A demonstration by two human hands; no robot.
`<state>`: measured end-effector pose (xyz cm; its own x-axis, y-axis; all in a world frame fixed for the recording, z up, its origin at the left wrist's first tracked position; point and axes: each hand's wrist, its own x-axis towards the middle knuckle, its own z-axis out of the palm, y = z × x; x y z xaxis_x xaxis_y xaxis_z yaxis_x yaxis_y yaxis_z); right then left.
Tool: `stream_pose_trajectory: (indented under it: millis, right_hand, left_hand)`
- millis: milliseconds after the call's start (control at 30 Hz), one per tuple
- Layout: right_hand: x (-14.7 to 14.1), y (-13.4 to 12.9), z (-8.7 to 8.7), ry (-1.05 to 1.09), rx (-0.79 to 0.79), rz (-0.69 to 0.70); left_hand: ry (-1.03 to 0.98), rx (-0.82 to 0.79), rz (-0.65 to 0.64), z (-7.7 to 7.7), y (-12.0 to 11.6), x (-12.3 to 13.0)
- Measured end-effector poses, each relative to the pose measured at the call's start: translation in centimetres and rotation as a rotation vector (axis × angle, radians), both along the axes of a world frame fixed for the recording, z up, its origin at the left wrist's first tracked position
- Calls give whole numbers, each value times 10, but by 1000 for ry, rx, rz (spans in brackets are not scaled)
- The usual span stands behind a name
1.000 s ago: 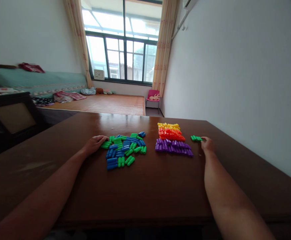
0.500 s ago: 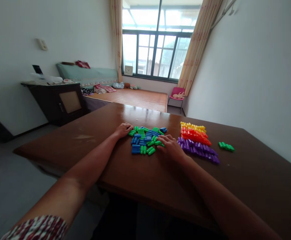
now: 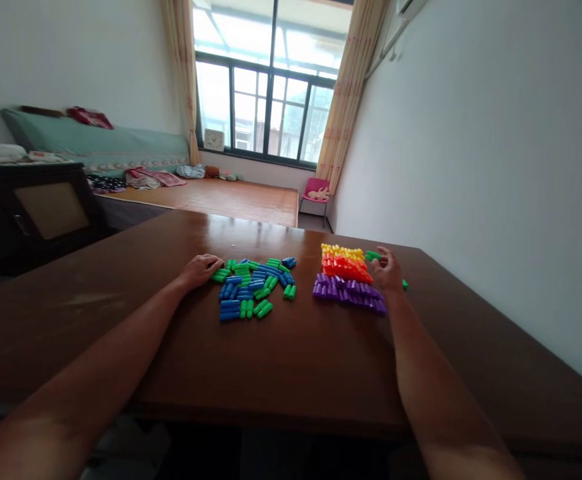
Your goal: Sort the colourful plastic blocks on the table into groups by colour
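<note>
Green and blue plastic pieces point(image 3: 243, 291) lie mixed on the brown table. At their left edge rests my left hand point(image 3: 201, 270), its fingertips touching a green piece; whether it grips that piece is unclear. My right hand point(image 3: 387, 267) is closed on a green piece point(image 3: 373, 255) at the right of the sorted rows. Those rows are yellow pieces point(image 3: 343, 251) at the back, orange pieces point(image 3: 345, 267) in the middle and purple pieces point(image 3: 348, 292) in front. Another green piece point(image 3: 405, 285) shows partly behind my right wrist.
The brown table point(image 3: 281, 373) extends to both sides. Beyond it are a low bed platform point(image 3: 231, 197), a pink chair point(image 3: 315, 190) and a window. A dark cabinet point(image 3: 53, 207) stands at the left; a white wall rises at the right.
My right hand has moved right from the mixed pieces to beyond the sorted rows, carrying a green piece. My left hand stays by the pile. The view has turned right.
</note>
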<state>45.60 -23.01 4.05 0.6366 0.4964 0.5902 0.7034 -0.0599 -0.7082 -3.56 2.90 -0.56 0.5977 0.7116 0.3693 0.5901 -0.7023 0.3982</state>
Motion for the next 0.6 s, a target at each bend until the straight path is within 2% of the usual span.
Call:
stream_pose_trajectory:
  millis: [100, 167, 233, 367, 467, 600]
  right_hand:
    - [70, -29, -24, 299, -40, -158]
    - [94, -43, -36, 422, -112, -195]
    - [103, -53, -41, 431, -254, -189]
    - [103, -61, -37, 245, -541, -239]
    - [105, -64, -33, 107, -571, -289]
    - [110, -62, -37, 125, -637, -246]
  left_hand:
    - [-15, -8, 18, 3, -3, 0]
    - [-21, -16, 38, 5, -5, 0]
    - [-23, -24, 42, 7, -7, 1]
    - [-26, -41, 22, 9, -9, 2]
    - [-30, -58, 22, 12, -11, 2]
    - [-33, -64, 23, 13, -12, 2]
